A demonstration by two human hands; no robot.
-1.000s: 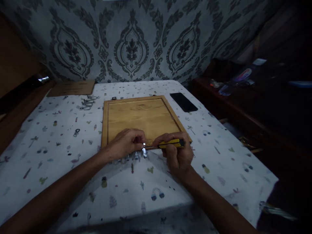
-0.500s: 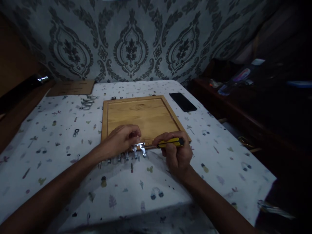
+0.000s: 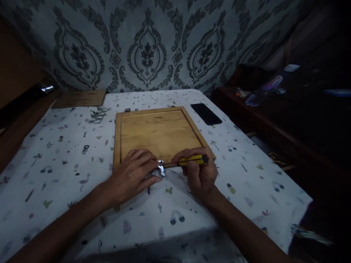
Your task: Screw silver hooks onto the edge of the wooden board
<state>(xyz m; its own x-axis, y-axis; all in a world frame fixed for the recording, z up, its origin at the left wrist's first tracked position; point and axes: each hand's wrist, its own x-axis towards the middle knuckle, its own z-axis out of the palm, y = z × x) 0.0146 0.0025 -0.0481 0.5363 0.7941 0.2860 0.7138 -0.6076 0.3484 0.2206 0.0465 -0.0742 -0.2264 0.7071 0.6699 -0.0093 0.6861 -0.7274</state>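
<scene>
A framed wooden panel [image 3: 156, 131] lies flat on the table, with a shiny metal hook [image 3: 161, 169] at its near edge. My left hand [image 3: 131, 173] is at that edge, its thumb and fingers bent around the hook's left side; it covers the other hooks along the edge. Wrapped in my right hand [image 3: 201, 173] is a yellow-and-black screwdriver [image 3: 193, 160], held almost level. Its handle points left, toward the hook, and the tip is too dark to make out.
Several metal hooks [image 3: 97, 116] lie in a heap left of the panel, and one small dark clip [image 3: 86, 149] is nearer. A black phone [image 3: 206, 113] rests to the right. Cardboard [image 3: 79, 98] lies at the back left. A bottle [image 3: 270, 86] is beyond the patterned tablecloth [image 3: 241, 204].
My left hand has come down and nearer over the panel's edge, its thumb now below the edge by the hook, covering the other hooks. My right hand and the screwdriver are nearly still.
</scene>
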